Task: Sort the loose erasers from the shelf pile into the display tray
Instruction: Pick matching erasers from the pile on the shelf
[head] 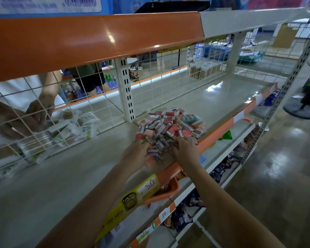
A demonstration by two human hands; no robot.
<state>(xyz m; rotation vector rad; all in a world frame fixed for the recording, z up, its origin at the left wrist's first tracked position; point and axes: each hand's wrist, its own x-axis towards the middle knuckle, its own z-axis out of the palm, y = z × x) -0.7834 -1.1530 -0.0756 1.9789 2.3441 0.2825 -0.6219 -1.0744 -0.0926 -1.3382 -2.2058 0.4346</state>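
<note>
Two hands at the near edge of the eraser pile (170, 127), which lies on the middle shelf (195, 104) close to its orange front lip: left hand (137, 152) with fingers curled over a few loose erasers (155, 153), right hand (183, 146) with fingers spread flat on the heap. Orange tray (166, 193) just below the shelf lip, partly hidden behind a yellow price tag (132, 196). Best gathered in small handfuls, cupped inward from both sides and drawn slowly toward the lip above the tray, strays likely to spill over the edge otherwise.
</note>
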